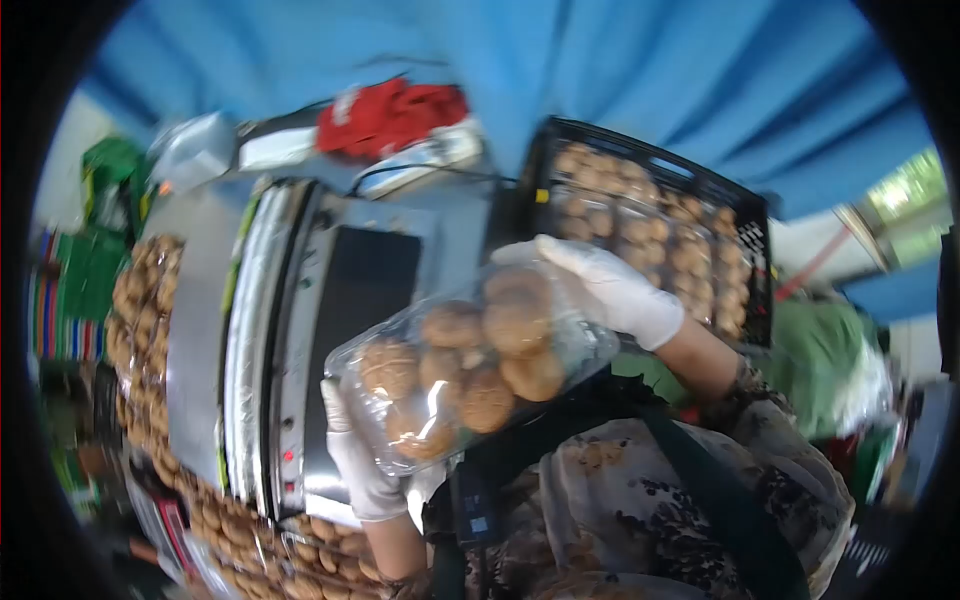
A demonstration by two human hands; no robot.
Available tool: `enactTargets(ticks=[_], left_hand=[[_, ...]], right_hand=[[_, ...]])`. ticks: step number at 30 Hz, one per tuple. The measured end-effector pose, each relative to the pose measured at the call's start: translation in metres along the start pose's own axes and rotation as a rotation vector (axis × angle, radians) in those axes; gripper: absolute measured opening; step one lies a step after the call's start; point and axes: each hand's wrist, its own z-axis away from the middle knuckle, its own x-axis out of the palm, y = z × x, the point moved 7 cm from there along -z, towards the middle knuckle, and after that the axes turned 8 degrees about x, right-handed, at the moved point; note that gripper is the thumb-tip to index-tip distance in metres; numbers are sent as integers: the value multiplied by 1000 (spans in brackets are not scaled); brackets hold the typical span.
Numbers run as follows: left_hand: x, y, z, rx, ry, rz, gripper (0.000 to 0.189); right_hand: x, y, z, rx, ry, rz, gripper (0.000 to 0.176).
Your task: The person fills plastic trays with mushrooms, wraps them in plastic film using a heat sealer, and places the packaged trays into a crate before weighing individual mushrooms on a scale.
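Observation:
A clear plastic pack of brown mushrooms is held tilted in front of my body, its film catching the light. My left hand, in a white glove, grips the pack's near left end, with the thumb along its side. At the opposite end, my right hand, also gloved, has its fingers closed over the upper right edge. Parts of the fingers on both hands are hidden behind or under the pack. Just left of the pack stands a wrapping machine with a dark plate and a roll of film.
A black crate filled with several mushroom packs stands at the back right. More wrapped mushrooms lie along the left and at the near left. A red cloth lies behind the machine, before a blue curtain.

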Motion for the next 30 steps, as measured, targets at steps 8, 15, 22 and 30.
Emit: enactTargets(ticks=[8, 15, 22, 30], left_hand=[[73, -93, -31, -191, -347, 36, 59], [202, -211, -66, -71, -505, -254, 56], [345, -357, -102, -75, -647, -506, 50], [373, -487, -212, -216, -481, -581, 38]], right_hand=[[-110, 12, 107, -237, 427, -127, 36], [-258, -7, 194, -465, 525, -292, 31], [-435, -42, 261, -533, 669, -279, 31], [-562, -66, 250, -375, 1052, 183, 33]])
